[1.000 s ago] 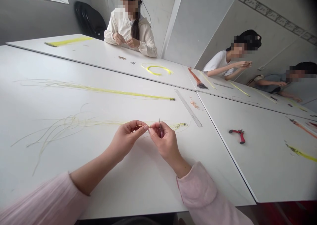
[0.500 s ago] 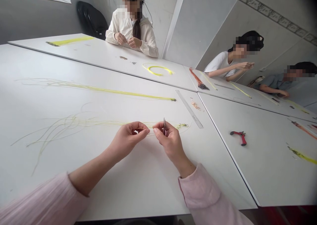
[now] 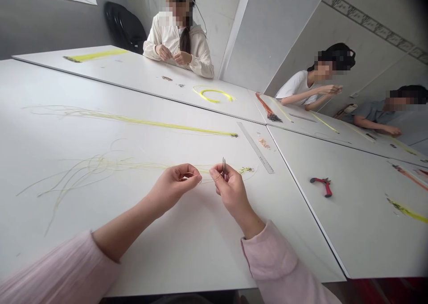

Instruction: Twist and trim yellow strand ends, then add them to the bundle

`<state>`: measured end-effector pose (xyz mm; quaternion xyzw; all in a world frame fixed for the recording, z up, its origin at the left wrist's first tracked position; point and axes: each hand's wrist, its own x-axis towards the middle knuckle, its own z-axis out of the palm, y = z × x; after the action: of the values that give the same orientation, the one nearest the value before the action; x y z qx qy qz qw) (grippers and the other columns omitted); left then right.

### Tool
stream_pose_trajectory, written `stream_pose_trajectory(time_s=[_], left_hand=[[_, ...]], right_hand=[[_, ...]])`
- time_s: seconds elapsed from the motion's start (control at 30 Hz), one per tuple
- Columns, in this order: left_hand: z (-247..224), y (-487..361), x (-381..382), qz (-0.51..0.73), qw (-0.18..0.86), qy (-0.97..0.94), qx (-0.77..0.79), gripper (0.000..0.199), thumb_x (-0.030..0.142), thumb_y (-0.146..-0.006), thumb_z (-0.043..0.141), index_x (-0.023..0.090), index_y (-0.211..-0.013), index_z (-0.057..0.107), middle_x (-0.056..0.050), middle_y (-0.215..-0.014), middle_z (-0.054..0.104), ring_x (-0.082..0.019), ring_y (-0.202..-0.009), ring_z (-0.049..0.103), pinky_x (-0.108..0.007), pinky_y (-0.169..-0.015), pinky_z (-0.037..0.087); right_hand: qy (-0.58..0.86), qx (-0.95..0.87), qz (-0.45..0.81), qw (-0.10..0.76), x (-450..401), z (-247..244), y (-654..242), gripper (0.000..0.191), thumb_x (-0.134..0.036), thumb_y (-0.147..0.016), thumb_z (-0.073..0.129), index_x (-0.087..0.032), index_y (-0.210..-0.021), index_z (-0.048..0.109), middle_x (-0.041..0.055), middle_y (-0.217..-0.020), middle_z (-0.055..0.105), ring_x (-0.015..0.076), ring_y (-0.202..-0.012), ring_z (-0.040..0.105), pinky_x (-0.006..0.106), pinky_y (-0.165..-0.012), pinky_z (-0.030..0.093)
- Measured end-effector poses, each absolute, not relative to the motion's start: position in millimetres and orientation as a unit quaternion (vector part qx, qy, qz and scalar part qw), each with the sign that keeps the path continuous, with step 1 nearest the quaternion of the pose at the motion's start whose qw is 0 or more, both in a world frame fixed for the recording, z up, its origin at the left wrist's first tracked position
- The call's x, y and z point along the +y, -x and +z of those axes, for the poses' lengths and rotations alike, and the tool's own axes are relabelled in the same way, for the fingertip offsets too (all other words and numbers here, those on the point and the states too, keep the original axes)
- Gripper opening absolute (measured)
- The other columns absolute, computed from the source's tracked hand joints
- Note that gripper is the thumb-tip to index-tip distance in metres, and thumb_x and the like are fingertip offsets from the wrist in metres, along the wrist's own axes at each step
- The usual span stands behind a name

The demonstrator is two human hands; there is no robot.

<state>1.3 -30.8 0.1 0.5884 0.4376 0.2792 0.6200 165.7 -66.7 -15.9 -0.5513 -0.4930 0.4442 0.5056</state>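
My left hand [image 3: 174,187] pinches a thin pale-yellow strand [image 3: 197,170] between thumb and fingertips. My right hand [image 3: 231,191] grips a small slim metal tool [image 3: 224,166], likely tweezers, with its tip pointing up and its lower part hidden by my fingers. The two hands are close together, just above the white table [image 3: 187,250]. Loose pale strands [image 3: 96,165] trail off to the left of my left hand. A small dark-beaded, yellow-green end [image 3: 246,170] lies just beyond my right hand.
A long yellow strand bundle [image 3: 150,124] lies across the table beyond my hands. Past it are a steel ruler [image 3: 256,149] and red-handled pliers [image 3: 321,186]. Several co-workers sit along the far tables, working with their hands among yellow and orange strands.
My right hand has shifted slightly right and the tool now stands more upright. My left hand has barely moved, and the strand stays pinched.
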Motion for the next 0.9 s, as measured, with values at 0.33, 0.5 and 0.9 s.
stream_pose_trajectory(time_s=[0.33, 0.5, 0.9], left_hand=[[-13, 2, -22, 0.348, 0.708, -0.486, 0.376, 0.022, 0.037, -0.074, 0.068, 0.019, -0.066, 0.058, -0.005, -0.086, 0.069, -0.024, -0.097, 0.061, -0.041, -0.093, 0.041], [-15, 3, -21, 0.338, 0.709, -0.492, 0.374, 0.023, 0.038, -0.073, 0.069, 0.019, -0.066, 0.059, -0.004, -0.078, 0.07, -0.023, -0.09, 0.063, -0.042, -0.091, 0.042], [-13, 2, -21, 0.331, 0.689, -0.501, 0.405, 0.026, 0.04, -0.071, 0.071, 0.018, -0.064, 0.059, -0.004, -0.082, 0.071, -0.022, -0.091, 0.063, -0.039, -0.091, 0.041]], right_hand=[[0.446, -0.387, 0.67, 0.45, -75, -12, -154, 0.025, -0.041, -0.087, 0.048, -0.018, -0.092, 0.056, 0.0003, -0.073, 0.052, 0.006, -0.048, 0.035, 0.02, -0.043, 0.022], [0.431, -0.362, 0.691, 0.453, -73, -13, -154, 0.027, -0.042, -0.086, 0.051, -0.015, -0.089, 0.058, 0.0002, -0.071, 0.049, 0.0056, -0.049, 0.033, 0.02, -0.042, 0.02], [0.463, -0.366, 0.664, 0.459, -73, -19, -151, 0.028, -0.044, -0.084, 0.055, -0.016, -0.082, 0.055, -0.0034, -0.066, 0.043, 0.0038, -0.046, 0.032, 0.019, -0.04, 0.018]])
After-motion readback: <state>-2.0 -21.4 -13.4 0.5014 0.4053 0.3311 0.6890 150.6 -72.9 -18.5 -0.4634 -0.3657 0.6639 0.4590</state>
